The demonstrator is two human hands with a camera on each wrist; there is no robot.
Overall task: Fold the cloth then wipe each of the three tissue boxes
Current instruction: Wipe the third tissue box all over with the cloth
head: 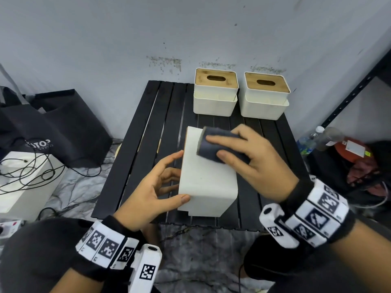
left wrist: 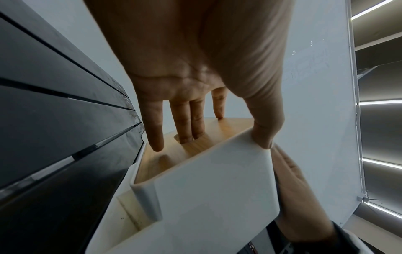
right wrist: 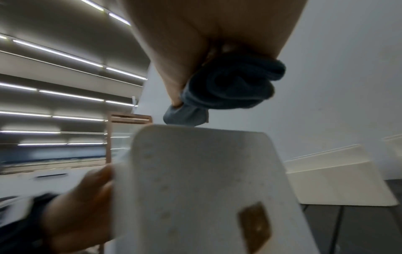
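Black slatted desk at centre carried the tipped box; left hand gripped it, right hand clutched the cloth; hard wiping might slide it loose

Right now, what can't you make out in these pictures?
- Head view: the tipped tissue box's wooden lid, turned away toward the left hand.
- Head view: most of the cloth, covered by the right hand.
- Right wrist view: motion blur smears the box's underside.
- Bottle label: too small.
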